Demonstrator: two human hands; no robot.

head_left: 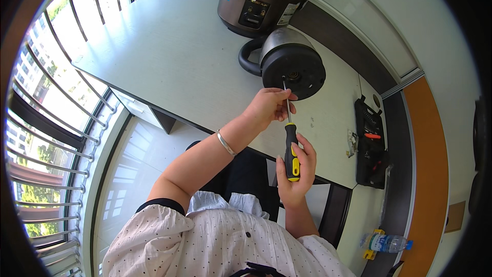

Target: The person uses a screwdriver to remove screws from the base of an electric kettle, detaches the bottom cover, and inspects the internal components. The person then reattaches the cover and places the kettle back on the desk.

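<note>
An electric kettle (305, 64) with a steel body and black handle lies on its side on the table, its round black underside turned toward me. My left hand (267, 109) pinches the metal shaft of a black and yellow screwdriver (290, 138) just below the kettle's base. My right hand (296, 184) is closed around the lower part of the screwdriver's handle. The screwdriver's tip meets the black base to the left of its central round socket. Whether it sits in a screw is too small to tell.
Behind the kettle stands a brown electric cooker (256, 2) on the pale table (164, 46). An open black tool case (370, 143) lies at the right, with small metal parts (351, 142) beside it. A plastic bottle (387, 243) is at lower right. A barred window (46, 138) fills the left.
</note>
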